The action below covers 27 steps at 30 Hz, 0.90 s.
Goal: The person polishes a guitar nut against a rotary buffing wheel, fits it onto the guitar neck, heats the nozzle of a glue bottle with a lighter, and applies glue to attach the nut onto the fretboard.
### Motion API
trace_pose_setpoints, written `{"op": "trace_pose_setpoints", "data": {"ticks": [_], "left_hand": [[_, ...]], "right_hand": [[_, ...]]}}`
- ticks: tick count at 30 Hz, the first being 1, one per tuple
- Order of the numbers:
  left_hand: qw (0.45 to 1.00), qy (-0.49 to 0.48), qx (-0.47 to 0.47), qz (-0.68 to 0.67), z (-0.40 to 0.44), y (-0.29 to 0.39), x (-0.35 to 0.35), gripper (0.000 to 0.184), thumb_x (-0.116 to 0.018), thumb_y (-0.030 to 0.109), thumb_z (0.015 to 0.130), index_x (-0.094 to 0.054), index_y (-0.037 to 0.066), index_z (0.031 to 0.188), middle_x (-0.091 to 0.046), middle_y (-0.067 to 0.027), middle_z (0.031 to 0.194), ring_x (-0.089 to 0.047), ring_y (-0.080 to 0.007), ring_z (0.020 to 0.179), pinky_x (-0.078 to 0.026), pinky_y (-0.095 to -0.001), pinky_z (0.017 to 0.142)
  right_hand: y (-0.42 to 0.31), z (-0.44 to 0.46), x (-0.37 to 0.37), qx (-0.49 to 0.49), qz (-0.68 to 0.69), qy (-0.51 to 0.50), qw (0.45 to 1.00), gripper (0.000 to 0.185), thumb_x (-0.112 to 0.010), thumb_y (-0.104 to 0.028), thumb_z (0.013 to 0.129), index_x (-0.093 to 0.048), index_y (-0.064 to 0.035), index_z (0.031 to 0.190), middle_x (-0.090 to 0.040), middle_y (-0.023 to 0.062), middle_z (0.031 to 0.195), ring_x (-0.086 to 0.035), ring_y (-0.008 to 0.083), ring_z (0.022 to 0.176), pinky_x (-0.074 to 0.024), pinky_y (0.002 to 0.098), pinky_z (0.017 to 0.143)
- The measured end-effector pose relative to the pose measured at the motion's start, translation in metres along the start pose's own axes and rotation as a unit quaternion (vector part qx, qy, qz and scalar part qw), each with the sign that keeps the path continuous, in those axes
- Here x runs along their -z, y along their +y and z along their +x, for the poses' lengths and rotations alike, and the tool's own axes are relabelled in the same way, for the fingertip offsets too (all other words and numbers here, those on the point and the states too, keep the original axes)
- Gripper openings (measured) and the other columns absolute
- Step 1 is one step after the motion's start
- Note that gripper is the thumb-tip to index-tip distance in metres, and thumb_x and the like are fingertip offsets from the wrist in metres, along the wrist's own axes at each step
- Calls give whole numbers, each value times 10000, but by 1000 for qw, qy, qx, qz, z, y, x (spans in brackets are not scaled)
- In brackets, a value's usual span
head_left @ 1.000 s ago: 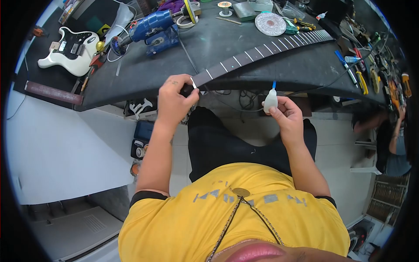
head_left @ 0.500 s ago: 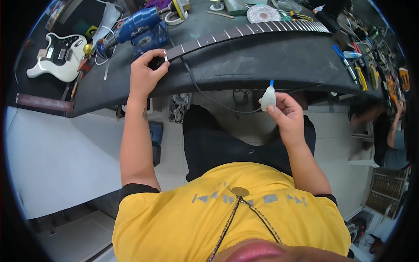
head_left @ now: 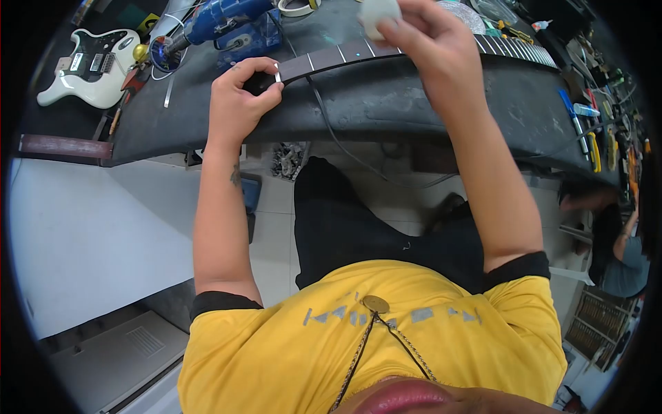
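Observation:
A dark guitar neck [head_left: 327, 58] with pale fret lines lies across the workbench. My left hand [head_left: 238, 103] is at its left end, thumb and index finger pinching the white guitar nut [head_left: 278, 73] from both sides. Raised above the neck, my right hand [head_left: 448, 65] grips a small white glue bottle [head_left: 378, 12] between thumb and fingers. The bottle's tip is not visible now. My right hand and wrist hide part of the neck behind them.
A blue power tool [head_left: 231, 21] stands behind the left hand. Further left lies a white guitar body [head_left: 107, 79]. Pens [head_left: 574, 114] and yellow-handled pliers [head_left: 594, 152] are at the right. A cable [head_left: 324, 114] hangs over the bench edge. Another person [head_left: 624, 259] is at far right.
My right hand has lifted the glue bottle from below the bench edge up and over the neck. The left hand stays at the nut. The view has shifted slightly.

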<state>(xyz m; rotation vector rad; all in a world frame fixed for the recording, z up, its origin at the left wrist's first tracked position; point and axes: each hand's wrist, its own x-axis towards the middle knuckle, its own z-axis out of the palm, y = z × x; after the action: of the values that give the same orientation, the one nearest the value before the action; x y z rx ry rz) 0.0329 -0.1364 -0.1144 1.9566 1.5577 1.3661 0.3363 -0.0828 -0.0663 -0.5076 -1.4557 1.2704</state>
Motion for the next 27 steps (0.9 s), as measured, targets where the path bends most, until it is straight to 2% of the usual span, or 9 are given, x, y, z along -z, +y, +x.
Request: {"op": "trace_pose_setpoints", "data": {"ticks": [1,3,6,13,15,16,19,23,27], "left_hand": [[1000,0,-7,7,0,0,0,224,-815,32,807,-766,22,1025,-803,-39,1050,-720,-148,1006,-543,-297,954],[1000,0,-20,21,1,0,-1,229,-816,34,803,-761,28,1025,-801,-35,1036,-721,-147,998,-546,-299,943],[998,-39,38,20,0,-1,3,338,-806,7,837,-696,-2,1156,-765,-95,1256,-683,-184,1226,-492,-327,1118],[960,131,-13,-249,-23,26,8,391,-733,48,868,-613,54,1241,-686,-190,1323,-634,-261,1300,-469,-436,1184],[875,60,-1,-480,-42,77,7,474,-775,246,918,-579,82,1317,-620,-281,1348,-646,-364,1236,-537,-453,1055],[814,-91,-56,-570,-41,103,6,580,-682,398,983,-515,120,1463,-528,-227,1471,-567,-331,1171,-476,-539,1044],[671,-310,-69,-670,-35,165,5,553,-691,341,970,-517,111,1441,-507,-216,1491,-568,-301,1130,-468,-509,1013],[634,-329,-40,-698,-33,180,17,522,-703,266,952,-520,98,1412,-478,-201,1517,-569,-260,1076,-459,-469,973],[664,-231,26,-710,-38,174,40,498,-715,191,935,-523,86,1382,-449,-186,1543,-570,-219,1022,-449,-430,932]], "right_hand": [[6,22,-7,-24,82,-1,996,215,-794,-83,970,-739,12,1155,-793,94,1119,-737,175,958,-593,333,843],[25,59,-12,2,69,-41,997,265,-769,-120,1030,-713,27,1243,-789,89,1161,-725,134,989,-588,308,863],[47,88,-13,18,84,-82,993,295,-765,-133,1048,-701,35,1282,-789,93,1171,-728,130,988,-588,298,878],[60,86,-2,-2,127,-80,989,270,-760,-121,1042,-697,20,1263,-792,101,1140,-745,161,1003,-600,327,891],[58,88,5,-10,134,-55,989,262,-761,-116,1038,-698,14,1256,-792,102,1133,-748,166,1002,-599,330,892],[58,90,8,-10,149,-63,987,261,-759,-117,1036,-700,8,1257,-791,98,1120,-747,168,985,-598,335,888],[58,89,7,-12,137,-67,988,261,-759,-128,1039,-700,8,1254,-788,92,1109,-743,168,975,-596,337,885],[57,87,3,-28,131,-49,990,251,-752,-128,1041,-706,9,1246,-787,90,1102,-742,162,967,-594,334,885],[61,88,5,-33,139,-52,988,287,-744,-120,1040,-705,21,1287,-790,99,1116,-746,169,968,-595,338,907]]}}
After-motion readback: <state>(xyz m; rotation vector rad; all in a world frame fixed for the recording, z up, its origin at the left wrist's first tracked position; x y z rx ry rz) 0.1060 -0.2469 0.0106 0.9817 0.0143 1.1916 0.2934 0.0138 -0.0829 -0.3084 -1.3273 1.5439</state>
